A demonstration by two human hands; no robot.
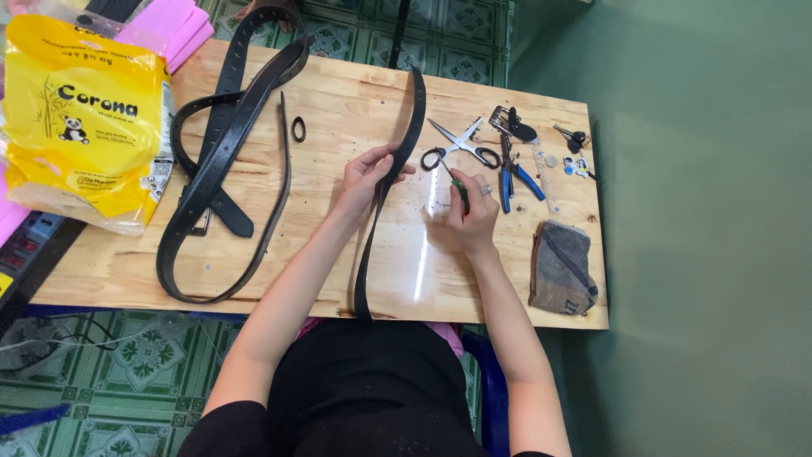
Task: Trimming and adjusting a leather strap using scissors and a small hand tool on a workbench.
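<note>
Head view of a wooden table [338,279] at which a seated person works on a black belt strap [391,178]. The strap lies across the middle of the table from the far edge to the near edge, where its end hangs slightly over toward the person's lap. The left hand [365,176] is closed around the strap near its midpoint, thumb on top, lifting and steadying that section so its face is presented to the tool. The right hand [472,211] is clenched on a small green-handled tool [458,190], its thin tip angled toward the strap just beside the left hand's fingers; whether the tip touches the leather cannot be told. Tools lie toward the far right corner, within reach of the right hand: scissors [461,145], blue-handled pliers [516,176], a metal buckle [507,123] and a few small parts. A folded grey cloth [562,267] rests near the right edge. Several more black belts [222,161] lie looped on the left half, with a small black loop [299,129] beside them. A yellow plastic package [80,118] overhangs the far left corner
</note>
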